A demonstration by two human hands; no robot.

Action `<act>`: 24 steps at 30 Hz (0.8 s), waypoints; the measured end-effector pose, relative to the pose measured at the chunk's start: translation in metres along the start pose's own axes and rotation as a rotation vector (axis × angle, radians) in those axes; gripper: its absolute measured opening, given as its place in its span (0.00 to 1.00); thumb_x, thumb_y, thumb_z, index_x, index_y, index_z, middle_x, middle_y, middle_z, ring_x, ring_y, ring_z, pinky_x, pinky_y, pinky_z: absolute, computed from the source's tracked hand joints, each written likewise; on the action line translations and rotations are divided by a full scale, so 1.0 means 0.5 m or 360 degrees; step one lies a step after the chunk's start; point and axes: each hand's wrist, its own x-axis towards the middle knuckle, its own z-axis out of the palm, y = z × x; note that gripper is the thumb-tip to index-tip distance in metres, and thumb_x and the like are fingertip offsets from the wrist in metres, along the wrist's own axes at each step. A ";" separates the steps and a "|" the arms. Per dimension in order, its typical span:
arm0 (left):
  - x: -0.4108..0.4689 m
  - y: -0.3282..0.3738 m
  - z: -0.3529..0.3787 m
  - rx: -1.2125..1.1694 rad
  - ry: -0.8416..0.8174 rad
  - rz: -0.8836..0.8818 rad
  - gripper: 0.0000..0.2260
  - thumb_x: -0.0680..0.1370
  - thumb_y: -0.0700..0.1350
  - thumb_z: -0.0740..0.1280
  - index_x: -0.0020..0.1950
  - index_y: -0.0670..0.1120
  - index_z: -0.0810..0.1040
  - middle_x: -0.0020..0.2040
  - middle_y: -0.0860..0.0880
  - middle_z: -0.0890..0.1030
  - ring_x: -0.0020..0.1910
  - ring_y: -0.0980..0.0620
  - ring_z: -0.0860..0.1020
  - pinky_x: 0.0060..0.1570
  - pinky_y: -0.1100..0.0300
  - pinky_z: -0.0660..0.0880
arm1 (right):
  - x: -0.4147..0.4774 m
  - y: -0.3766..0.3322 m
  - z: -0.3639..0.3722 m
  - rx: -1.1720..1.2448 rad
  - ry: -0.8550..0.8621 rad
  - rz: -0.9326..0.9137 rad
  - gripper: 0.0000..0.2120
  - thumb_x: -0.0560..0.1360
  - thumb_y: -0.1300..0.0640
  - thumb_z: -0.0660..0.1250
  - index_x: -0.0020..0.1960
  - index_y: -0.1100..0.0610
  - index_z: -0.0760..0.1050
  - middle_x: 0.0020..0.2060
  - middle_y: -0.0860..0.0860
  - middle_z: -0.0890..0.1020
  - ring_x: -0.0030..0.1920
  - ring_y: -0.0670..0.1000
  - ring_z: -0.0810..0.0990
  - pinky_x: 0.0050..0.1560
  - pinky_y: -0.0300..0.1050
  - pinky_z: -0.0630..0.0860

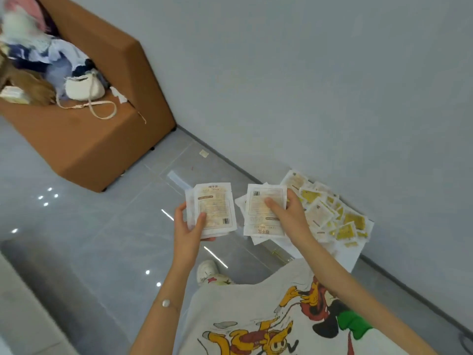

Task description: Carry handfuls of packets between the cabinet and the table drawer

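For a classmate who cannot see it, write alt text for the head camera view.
A person's left hand holds a stack of white sachets; the right hand holds a single sachet above a pile of sachets by a grey wall.

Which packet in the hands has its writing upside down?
The packet in the right hand: its title sits at the bottom edge, flipped. The left hand holds a stack with the title on top.

The packet in the left hand carries printed lines, a header and a small barcode, all too blurred to read. The packet under the right hand shows the same print upside down, also unreadable.
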 end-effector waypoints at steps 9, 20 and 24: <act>-0.011 0.021 -0.404 -0.0281 0.0543 0.0066 0.15 0.79 0.43 0.66 0.62 0.53 0.66 0.57 0.55 0.78 0.46 0.54 0.84 0.32 0.57 0.81 | -0.052 -0.111 0.399 -0.0219 -0.0532 -0.0190 0.09 0.76 0.59 0.68 0.52 0.48 0.73 0.48 0.46 0.82 0.48 0.46 0.83 0.41 0.37 0.80; -0.066 -0.036 -0.785 -0.0531 0.1208 0.0049 0.20 0.79 0.44 0.67 0.68 0.53 0.64 0.60 0.54 0.76 0.48 0.54 0.83 0.34 0.58 0.81 | -0.139 -0.131 0.861 -0.0274 -0.1025 -0.0231 0.08 0.76 0.62 0.68 0.54 0.52 0.75 0.48 0.50 0.83 0.47 0.50 0.84 0.42 0.43 0.81; -0.094 -0.077 -0.874 -0.0650 0.1418 -0.0003 0.20 0.78 0.44 0.67 0.68 0.52 0.65 0.61 0.52 0.75 0.49 0.52 0.83 0.35 0.54 0.81 | -0.162 -0.130 1.003 -0.0303 -0.1142 -0.0174 0.10 0.76 0.58 0.69 0.55 0.51 0.74 0.51 0.52 0.83 0.50 0.52 0.84 0.45 0.48 0.81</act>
